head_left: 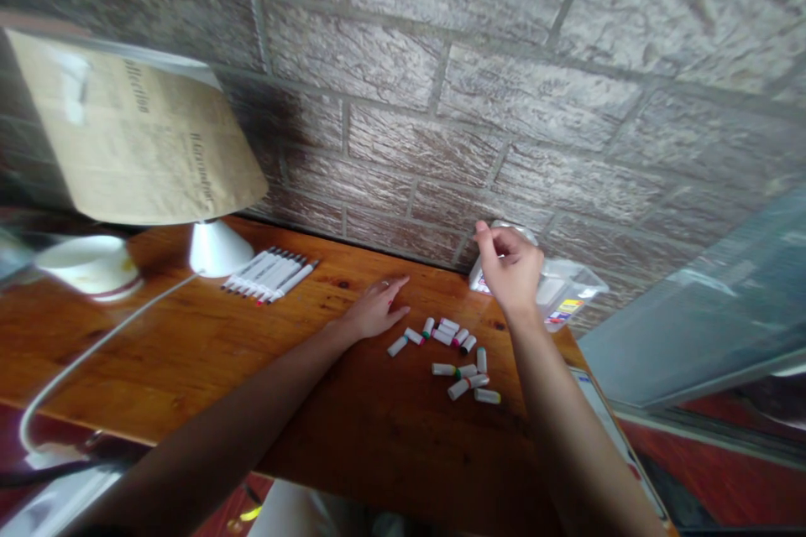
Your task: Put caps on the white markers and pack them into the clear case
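My left hand (378, 310) lies low over the wooden table (353, 436), fingers stretched out and nothing visible in them. Just right of it are several loose white marker caps (442, 337) with coloured ends, in a scattered group. A second cluster of caps (463, 384) lies nearer to me. My right hand (513, 268) is raised in front of a clear plastic box (570, 289), its fingers curled in toward the thumb. Whether it holds anything small is hidden. Behind that hand a white container (478, 278) shows in part.
A row of white markers (270, 275) lies beside the lamp base (217, 250), under a printed lampshade (157, 134). A white bowl-like container (94, 268) stands at the left. The lamp's cord (107, 336) crosses the table. A brick wall (390, 126) rises behind.
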`<state>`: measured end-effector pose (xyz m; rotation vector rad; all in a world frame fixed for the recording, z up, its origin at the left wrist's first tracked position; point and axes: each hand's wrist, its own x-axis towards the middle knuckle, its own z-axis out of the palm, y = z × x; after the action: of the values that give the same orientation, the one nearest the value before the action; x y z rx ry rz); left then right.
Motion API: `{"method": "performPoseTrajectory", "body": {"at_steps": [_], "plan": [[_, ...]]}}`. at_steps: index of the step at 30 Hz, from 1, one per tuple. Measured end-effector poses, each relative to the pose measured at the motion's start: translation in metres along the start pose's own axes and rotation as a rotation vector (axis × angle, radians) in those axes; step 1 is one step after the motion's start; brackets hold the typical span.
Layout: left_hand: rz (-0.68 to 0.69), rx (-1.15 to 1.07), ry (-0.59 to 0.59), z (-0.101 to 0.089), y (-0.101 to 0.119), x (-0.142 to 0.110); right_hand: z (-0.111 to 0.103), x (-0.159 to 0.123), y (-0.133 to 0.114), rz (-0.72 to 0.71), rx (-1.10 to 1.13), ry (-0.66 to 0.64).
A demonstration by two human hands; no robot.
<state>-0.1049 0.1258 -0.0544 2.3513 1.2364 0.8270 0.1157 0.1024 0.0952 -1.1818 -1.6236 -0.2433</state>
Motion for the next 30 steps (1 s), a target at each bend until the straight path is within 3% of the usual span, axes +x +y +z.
{"method": "performPoseTrajectory", "body": {"at_steps": [7,13,15,20,30], "plan": [[0.009,0.047,-0.022,-0.003,0.002,-0.001,0.007,-0.023,0.003,0.143,0.091,-0.112],[0.005,0.063,-0.007,0.000,0.002,0.001,0.008,-0.077,0.037,0.237,-0.028,-0.239],[0.016,0.076,0.003,0.002,0.001,0.002,0.001,-0.087,0.048,0.285,-0.038,-0.217],[0.039,0.119,-0.019,0.004,-0.005,0.005,-0.015,-0.091,0.063,0.414,-0.003,-0.094],[0.014,0.180,-0.087,0.000,-0.004,0.008,0.003,-0.105,0.082,0.456,-0.082,-0.287]]}}
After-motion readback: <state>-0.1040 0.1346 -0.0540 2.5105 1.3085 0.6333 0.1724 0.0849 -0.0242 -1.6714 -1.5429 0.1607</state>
